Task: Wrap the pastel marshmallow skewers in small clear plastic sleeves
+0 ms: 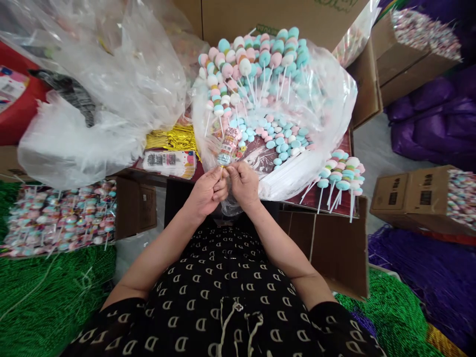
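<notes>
At table's edge, left hand (211,191) and right hand (243,184) are pinching the wrapped candy skewer's (228,146) gathered end, fingers closed.

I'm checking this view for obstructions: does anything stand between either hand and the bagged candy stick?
Nothing visible does. The left hand and right hand both pinch the near end of the bagged candy stick; the loose candies lie off to the right.

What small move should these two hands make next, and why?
Probably a small twist: the left hand and right hand pinch close together at the lower end of the wrapped candy, where a yellow bit shows.
</notes>
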Demonstrator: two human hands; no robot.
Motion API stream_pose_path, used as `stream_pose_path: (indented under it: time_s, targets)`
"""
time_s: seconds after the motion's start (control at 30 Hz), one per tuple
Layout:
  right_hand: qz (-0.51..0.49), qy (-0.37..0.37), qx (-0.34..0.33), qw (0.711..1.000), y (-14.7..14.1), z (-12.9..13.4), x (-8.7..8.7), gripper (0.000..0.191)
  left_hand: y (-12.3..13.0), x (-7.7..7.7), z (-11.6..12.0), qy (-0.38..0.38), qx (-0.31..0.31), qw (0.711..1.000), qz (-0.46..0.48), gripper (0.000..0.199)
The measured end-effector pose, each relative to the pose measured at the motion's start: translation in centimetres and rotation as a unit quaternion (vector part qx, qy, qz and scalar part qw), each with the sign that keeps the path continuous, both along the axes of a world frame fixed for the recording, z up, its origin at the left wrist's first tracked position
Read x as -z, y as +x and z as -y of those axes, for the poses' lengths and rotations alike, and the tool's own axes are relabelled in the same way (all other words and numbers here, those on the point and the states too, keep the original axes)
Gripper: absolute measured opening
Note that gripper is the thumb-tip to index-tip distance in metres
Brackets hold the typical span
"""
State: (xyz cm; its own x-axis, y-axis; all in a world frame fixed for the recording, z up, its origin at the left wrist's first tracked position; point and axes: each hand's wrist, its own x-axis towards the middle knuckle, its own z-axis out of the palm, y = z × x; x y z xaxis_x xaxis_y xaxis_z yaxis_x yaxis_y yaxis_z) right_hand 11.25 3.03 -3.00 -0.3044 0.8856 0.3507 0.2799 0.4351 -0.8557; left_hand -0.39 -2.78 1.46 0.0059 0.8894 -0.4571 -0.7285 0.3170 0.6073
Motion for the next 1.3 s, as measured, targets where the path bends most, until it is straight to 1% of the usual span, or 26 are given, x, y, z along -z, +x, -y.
stream_pose_path:
  time_s: [0.1, 0.2, 0.33, 0.43, 0.5, 0.63, 0.73, 0.77, 0.8, 0.9, 1.0, 1.07, 1.17, 1.3]
  targets:
    - [0.014, 0.012, 0.003, 1.0, 0.1, 0.1, 0.0, 0.037, 0.2, 0.3, 0.0, 0.001, -0.012, 0.999, -0.046, 0.032]
    - [0.018, 0.025, -0.002, 1.0, 0.2, 0.1, -0.2, 0.038, 0.3, 0.9, 0.0, 0.016, -0.04, 0.992, -0.119, 0.03]
    - [0.015, 0.023, -0.013, 1.0, 0.5, 0.1, -0.7, 0.042, 0.0, 1.7, 0.0, 0.032, -0.08, 0.963, -0.256, 0.021]
    - [-0.002, 0.005, -0.025, 1.0, 0.7, 0.1, -1.0, 0.043, -0.3, 1.7, 0.0, 0.047, -0.093, 0.941, -0.321, 0.015]
    - [-0.013, 0.004, -0.034, 0.999, 0.9, 0.0, -1.2, 0.041, -0.3, 1.5, -0.1, 0.056, -0.092, 0.941, -0.321, 0.016]
    - [0.008, 0.003, -0.058, 0.998, 1.1, -0.4, -1.4, 0.035, -0.1, 1.0, -0.5, 0.038, -0.051, 0.971, -0.23, 0.021]
    - [0.03, 0.007, -0.048, 0.998, 1.6, -0.5, -1.7, 0.024, -0.2, 0.6, -0.8, 0.013, -0.037, 0.981, -0.19, 0.021]
    - [0.037, 0.02, -0.044, 0.998, 1.8, -0.4, -1.8, 0.021, -0.2, 0.5, -0.9, 0.01, -0.035, 0.982, -0.185, 0.019]
    - [0.048, 0.04, -0.045, 0.997, 2.0, -0.4, -1.8, 0.023, -0.3, 0.4, -0.9, 0.008, -0.032, 0.983, -0.18, 0.018]
    - [0.12, 0.134, -0.06, 0.982, 2.3, -0.4, -1.7, 0.029, -0.2, 0.0, -1.1, -0.001, -0.017, 0.986, -0.168, 0.02]
    - [0.232, 0.225, -0.041, 0.946, 2.4, -0.8, -1.2, 0.028, 0.0, -0.3, -1.4, -0.014, -0.009, 0.985, -0.172, 0.024]
    - [0.285, 0.266, -0.029, 0.92, 2.5, -1.1, -0.8, 0.029, 0.1, -0.4, -1.6, -0.018, -0.005, 0.983, -0.185, 0.021]
    - [0.312, 0.318, -0.034, 0.895, 2.6, -1.6, -0.4, 0.03, 0.1, -0.4, -1.8, -0.018, -0.002, 0.977, -0.213, 0.018]
    - [0.307, 0.367, -0.033, 0.877, 2.8, -2.3, -0.5, 0.032, 0.3, -0.1, -1.7, -0.007, -0.003, 0.966, -0.259, 0.017]
